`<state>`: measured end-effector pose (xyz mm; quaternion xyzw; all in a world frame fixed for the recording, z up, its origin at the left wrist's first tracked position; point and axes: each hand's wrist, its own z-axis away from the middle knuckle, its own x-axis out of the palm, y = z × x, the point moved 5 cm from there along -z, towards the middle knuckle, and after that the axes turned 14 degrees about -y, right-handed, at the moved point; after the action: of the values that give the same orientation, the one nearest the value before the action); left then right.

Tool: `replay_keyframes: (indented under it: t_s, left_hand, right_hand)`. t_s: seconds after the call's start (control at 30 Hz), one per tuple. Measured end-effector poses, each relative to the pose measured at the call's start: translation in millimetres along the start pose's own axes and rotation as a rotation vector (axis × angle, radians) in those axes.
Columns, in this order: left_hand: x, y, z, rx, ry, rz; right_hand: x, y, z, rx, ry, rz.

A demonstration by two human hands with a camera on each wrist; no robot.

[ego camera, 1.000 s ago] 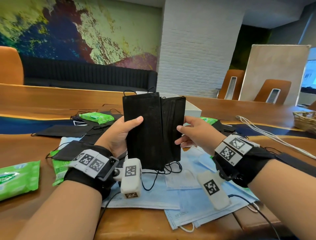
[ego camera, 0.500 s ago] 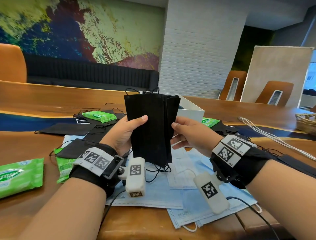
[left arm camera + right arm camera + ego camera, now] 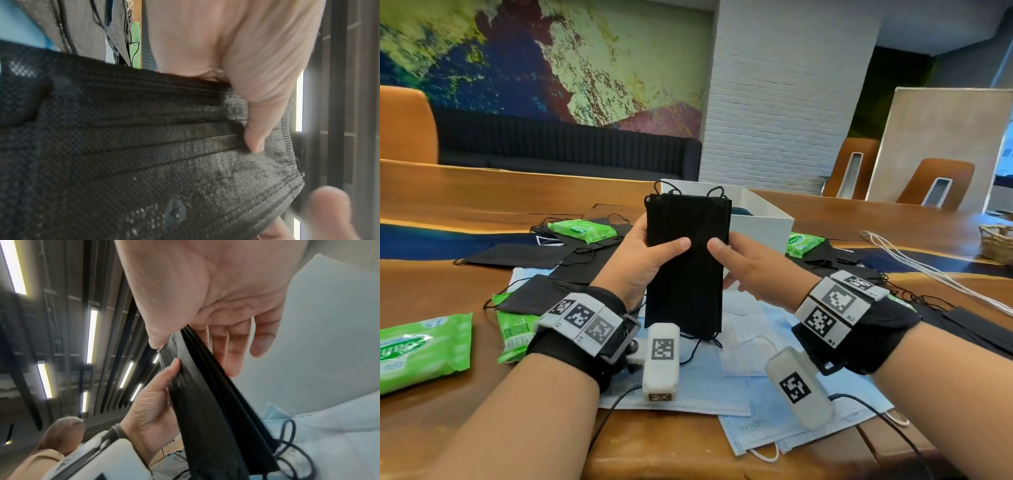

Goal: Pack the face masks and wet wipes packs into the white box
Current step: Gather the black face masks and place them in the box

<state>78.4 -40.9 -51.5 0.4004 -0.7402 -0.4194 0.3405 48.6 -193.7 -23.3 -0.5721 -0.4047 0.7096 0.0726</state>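
A stack of black face masks (image 3: 686,267) stands upright above the table, just in front of the open white box (image 3: 760,222). My left hand (image 3: 650,258) grips its left edge, thumb on the front. My right hand (image 3: 736,260) pinches the right edge, thumb in front and fingers behind. The left wrist view is filled by the black mask stack (image 3: 144,146) under my thumb. In the right wrist view the stack (image 3: 207,395) is seen edge-on between both hands. Blue masks (image 3: 750,387) lie on the table below. Green wet wipes packs (image 3: 582,230) (image 3: 417,349) (image 3: 803,242) lie around.
More black masks (image 3: 517,255) are spread over the wooden table at the left and the far right (image 3: 976,325). Another green pack (image 3: 515,329) lies half under a black mask. White cords (image 3: 914,260) and a woven basket (image 3: 996,241) sit at the right.
The two fanned-out groups of black masks have been squared into one narrow stack. Both hands have closed in, with the thumbs now nearly meeting on its front.
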Motion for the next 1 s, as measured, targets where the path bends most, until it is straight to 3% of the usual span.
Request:
replay_keyframes:
  t_s: [0.17, 0.37, 0.47, 0.67, 1.0]
  left_hand:
    - [-5, -2, 0, 0.001, 0.023, -0.016]
    - [0, -4, 0, -0.083, -0.083, 0.017]
    - [-2, -5, 0, -0.118, -0.106, 0.003]
    - [6, -10, 2, -0.225, -0.253, -0.160]
    - [7, -15, 4, -0.243, -0.258, -0.171]
  right_hand:
    - [-1, 5, -5, -0.011, 0.039, 0.075]
    - [13, 15, -7, -0.025, -0.079, 0.012]
    - [11, 17, -10, -0.044, -0.036, -0.083]
    - [11, 11, -14, -0.067, -0.054, -0.024]
    - [4, 2, -10, -0.129, -0.082, -0.058]
